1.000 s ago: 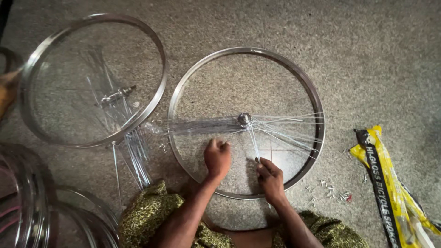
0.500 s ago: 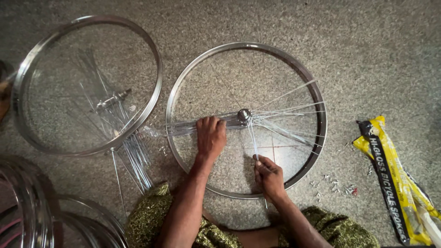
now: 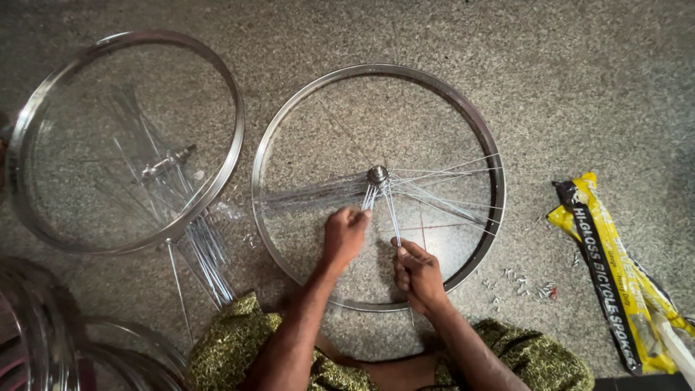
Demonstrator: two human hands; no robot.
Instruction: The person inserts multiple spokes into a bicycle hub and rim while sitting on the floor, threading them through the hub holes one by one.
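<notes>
Both hands, left hand point(image 3: 344, 235) and right hand point(image 3: 418, 274), pinch spokes point(image 3: 391, 210) inside the rim point(image 3: 497, 195).

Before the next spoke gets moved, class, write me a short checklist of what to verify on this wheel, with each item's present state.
1. Rim lies flat on the floor: ok.
2. Hub sits near the rim's middle: ok.
3. Left hand has a grip on spokes near the hub: ok.
4. Right hand pinches one spoke: ok.
5. That spoke's outer end has reached a rim hole: cannot tell.
6. Small loose parts lie within reach by the rim: ok.
</notes>
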